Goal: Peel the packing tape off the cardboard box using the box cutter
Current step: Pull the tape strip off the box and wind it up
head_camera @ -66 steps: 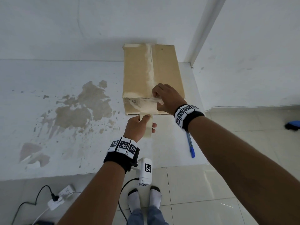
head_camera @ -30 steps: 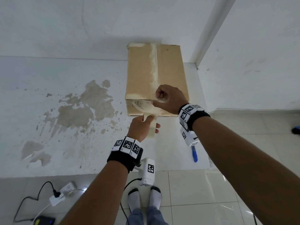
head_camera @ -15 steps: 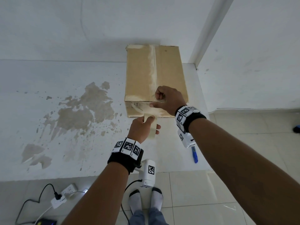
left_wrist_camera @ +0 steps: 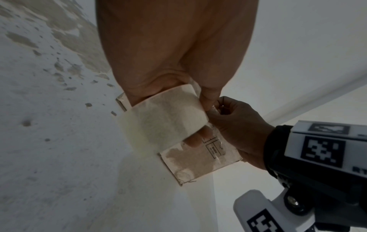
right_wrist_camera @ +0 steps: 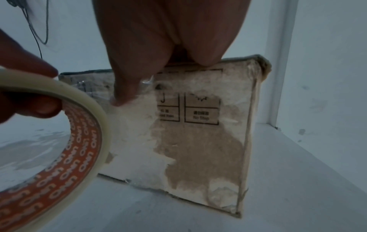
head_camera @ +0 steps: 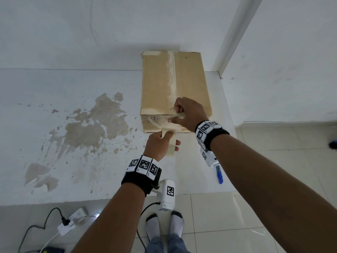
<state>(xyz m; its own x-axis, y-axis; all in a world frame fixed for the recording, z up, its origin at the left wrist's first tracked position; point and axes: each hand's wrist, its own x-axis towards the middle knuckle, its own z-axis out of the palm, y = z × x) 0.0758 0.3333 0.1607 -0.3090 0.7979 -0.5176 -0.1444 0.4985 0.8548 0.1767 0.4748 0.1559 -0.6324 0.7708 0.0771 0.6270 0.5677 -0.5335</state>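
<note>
The cardboard box (head_camera: pixel 175 84) stands on the white desk (head_camera: pixel 73 161) straight ahead of both hands, its near end face turned toward them. The left hand (head_camera: pixel 158 145) is curled round a roll of tape (left_wrist_camera: pixel 163 124), gripping it through the core just below and in front of that face; the wrist view shows the roll's orange printed inner ring. The right hand (head_camera: pixel 187 114) sits on the box's near top edge, fingers folded in and the thumb (right_wrist_camera: pixel 125 87) pressing down on the end face, where a crumpled bit of clear packing tape (right_wrist_camera: pixel 147 81) shows beside the thumb tip. It seems to pinch that strip, though the exact hold is partly hidden.

The box cutter (head_camera: pixel 219 175) lies on the desk behind and below the right wrist, untouched by either hand.

Judging by the pale torn streak along the top seam and the scuffed patches on the end face, much of the tape is already gone, and the step in hand is working the last strip free at the near edge. The next move likely calls for a steady pull close along the cardboard so the strip comes away whole, with the left hand keeping the roll clear of the sticky side; failing that, the cutter must be fetched to lift the edge
</note>
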